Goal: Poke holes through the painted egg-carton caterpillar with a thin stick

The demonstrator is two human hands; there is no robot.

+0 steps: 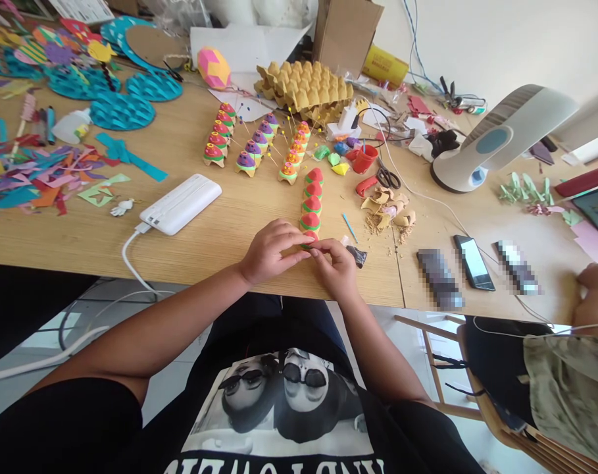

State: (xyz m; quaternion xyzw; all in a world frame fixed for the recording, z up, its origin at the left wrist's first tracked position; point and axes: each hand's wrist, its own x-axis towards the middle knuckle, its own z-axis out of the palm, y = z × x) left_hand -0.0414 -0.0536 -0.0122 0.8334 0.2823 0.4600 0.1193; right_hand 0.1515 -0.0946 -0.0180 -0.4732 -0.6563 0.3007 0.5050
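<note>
A strip cut from an egg carton, its cups covered in red clay with green bands, points away from me on the table. At its near end, my left hand has its fingers closed against the nearest cup. My right hand meets it there in a pinch. Something small and dark shows between the fingertips, too small to name. Beside my right hand lies a black packet; a thin blue stick is a little beyond. Farther back stand decorated strips with pins: red, purple and orange.
Left are a white power bank and paper strips. Egg trays stand at the back. Right are scissors, carton scraps, a desk fan and a phone. Another person's arm rests at far right.
</note>
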